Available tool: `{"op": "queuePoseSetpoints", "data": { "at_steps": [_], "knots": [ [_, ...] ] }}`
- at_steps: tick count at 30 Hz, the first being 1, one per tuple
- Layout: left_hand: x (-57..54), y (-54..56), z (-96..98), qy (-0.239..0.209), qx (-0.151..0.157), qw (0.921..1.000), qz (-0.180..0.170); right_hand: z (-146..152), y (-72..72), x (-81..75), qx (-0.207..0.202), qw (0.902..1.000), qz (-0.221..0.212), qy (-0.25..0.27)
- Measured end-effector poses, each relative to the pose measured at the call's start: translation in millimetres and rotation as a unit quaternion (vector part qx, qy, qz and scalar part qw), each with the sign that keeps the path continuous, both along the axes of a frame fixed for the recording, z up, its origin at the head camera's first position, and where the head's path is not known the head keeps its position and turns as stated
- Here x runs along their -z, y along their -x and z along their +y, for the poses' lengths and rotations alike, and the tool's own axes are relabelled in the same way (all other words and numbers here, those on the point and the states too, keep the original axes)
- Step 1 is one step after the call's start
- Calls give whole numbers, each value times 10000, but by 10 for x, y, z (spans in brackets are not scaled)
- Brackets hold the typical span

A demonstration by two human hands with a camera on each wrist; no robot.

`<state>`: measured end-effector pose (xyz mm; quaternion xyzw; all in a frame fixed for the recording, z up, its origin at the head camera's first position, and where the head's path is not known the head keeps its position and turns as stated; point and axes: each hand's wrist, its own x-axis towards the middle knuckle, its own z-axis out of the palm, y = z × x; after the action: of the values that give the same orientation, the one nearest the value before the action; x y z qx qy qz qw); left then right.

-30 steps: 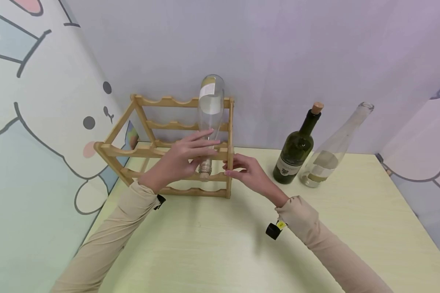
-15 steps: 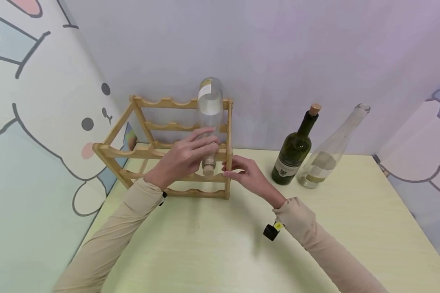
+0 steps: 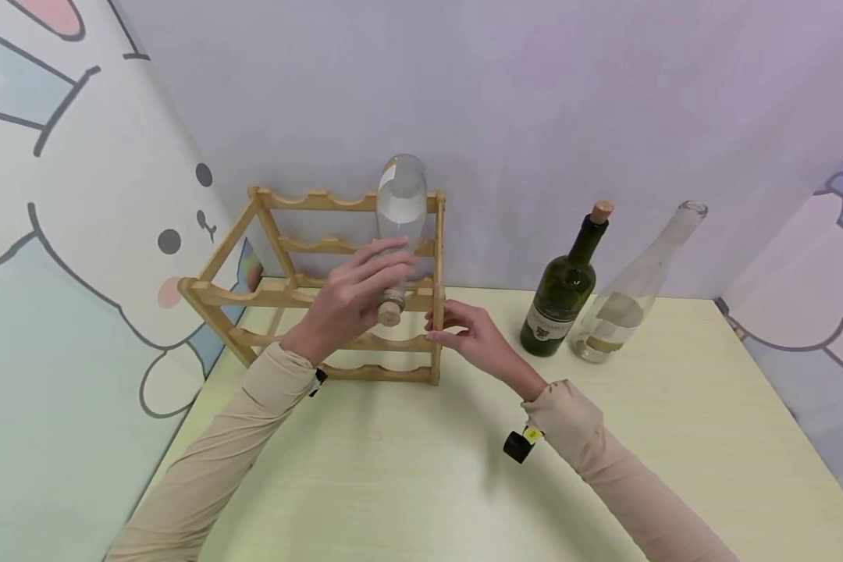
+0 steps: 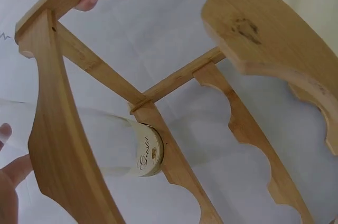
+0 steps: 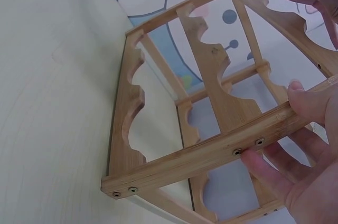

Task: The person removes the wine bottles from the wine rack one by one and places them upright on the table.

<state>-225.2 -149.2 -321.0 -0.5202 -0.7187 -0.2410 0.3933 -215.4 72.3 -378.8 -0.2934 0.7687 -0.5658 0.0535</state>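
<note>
A clear glass bottle (image 3: 402, 199) with a cork lies across the top of a wooden wine rack (image 3: 274, 293), base at the back rail, neck toward me. My left hand (image 3: 358, 289) holds its neck from above; the cork (image 3: 389, 314) pokes out below the fingers. In the left wrist view, the labelled base of the bottle (image 4: 150, 150) sits at the scalloped far rail. With thumb and fingers, my right hand (image 3: 474, 332) grips the rack's front right post, which the right wrist view shows close up as a screwed wooden post (image 5: 211, 155).
A dark green corked bottle (image 3: 558, 297) stands to the right of the rack, and a clear uncorked bottle (image 3: 625, 300) stands beside it. The rack rests on a pale table (image 3: 407, 484) near the back wall (image 3: 534, 117). A cartoon-printed wall (image 3: 105, 195) is at the left.
My left hand has closed further round the bottle's neck, and the corked end has risen over the front rail. The base has dipped slightly. My right hand stays on the post.
</note>
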Motion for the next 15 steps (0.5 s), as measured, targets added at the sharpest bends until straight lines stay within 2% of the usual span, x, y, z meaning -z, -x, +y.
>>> {"op": "queuePoseSetpoints", "data": {
  "at_steps": [6, 15],
  "knots": [
    [-68, -48, 34, -502, 98, 9986, 149, -11, -14, 5, -4, 10000, -42, -39],
    [-273, -241, 116, -1235, 121, 9921, 173, 7, -13, -16, -13, 10000, 46, -70]
  ]
}}
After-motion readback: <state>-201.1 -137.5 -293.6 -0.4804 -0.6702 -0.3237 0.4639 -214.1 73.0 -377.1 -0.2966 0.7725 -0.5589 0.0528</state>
